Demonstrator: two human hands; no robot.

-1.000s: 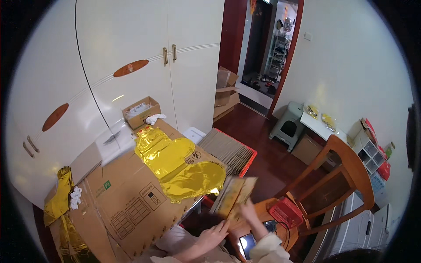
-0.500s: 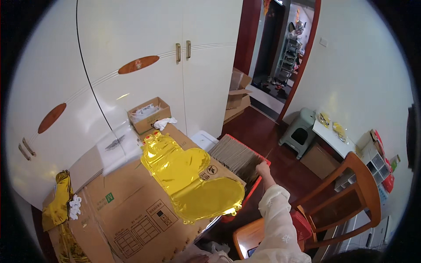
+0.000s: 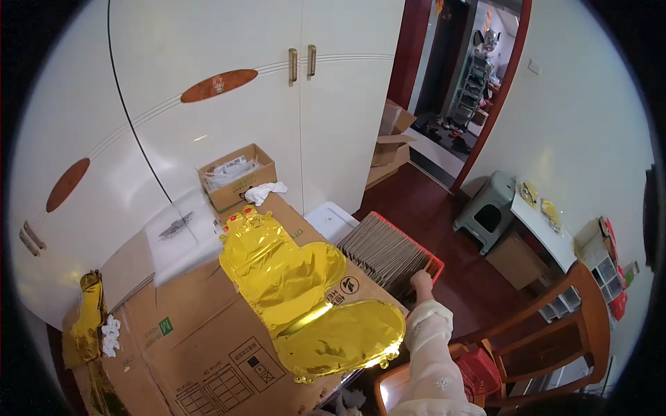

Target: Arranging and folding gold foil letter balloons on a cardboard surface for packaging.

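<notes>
My right hand [image 3: 422,283] reaches out to the near right corner of a red bin [image 3: 437,265]. Its fingers are curled down among the edges of flat grey-brown cardboard pieces [image 3: 381,249] packed upright in the bin. What the fingertips hold, if anything, is hidden. Left of this arm, a shiny gold foil balloon [image 3: 291,277], uninflated, lies flat across a large cardboard box [image 3: 208,326]. Its near rounded end reaches the box's right edge. My left hand is out of view.
An open carton [image 3: 239,182] of clear packets stands by the white cabinet, beside a crumpled white cloth [image 3: 266,192]. More gold foil [image 3: 87,319] hangs at the far left. A wooden chair [image 3: 583,333] stands right of my arm; a grey stool [image 3: 485,211] lies beyond.
The view has shifted, so the room sits differently in the picture. My right hand has drawn slightly inward from the bin's corner, over the cardboard pieces. The gold balloon stays on the box.
</notes>
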